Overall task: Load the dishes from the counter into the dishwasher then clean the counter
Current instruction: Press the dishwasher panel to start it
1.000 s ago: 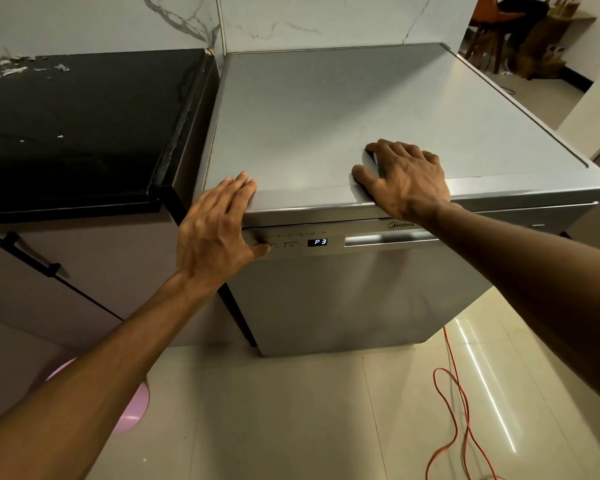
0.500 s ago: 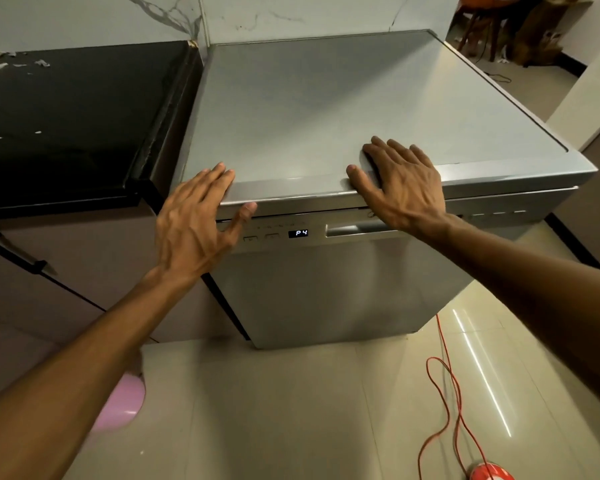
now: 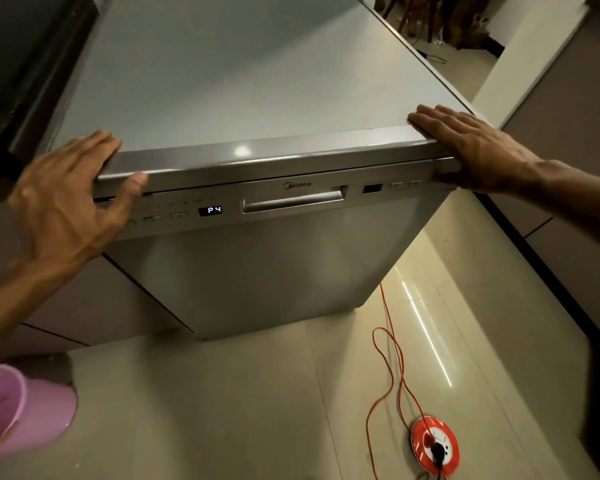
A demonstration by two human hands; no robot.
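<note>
Gripping the two front corners of the dishwasher, I hold its smooth grey top edge: my left hand wraps the left corner, fingers flat on top and thumb pressed on the brushed metal front strip, and my right hand clasps the right corner. Its door is closed, the small display shows P4. A thin orange cable lies in curls on the glossy tiled floor, beside a round red reel.
</note>
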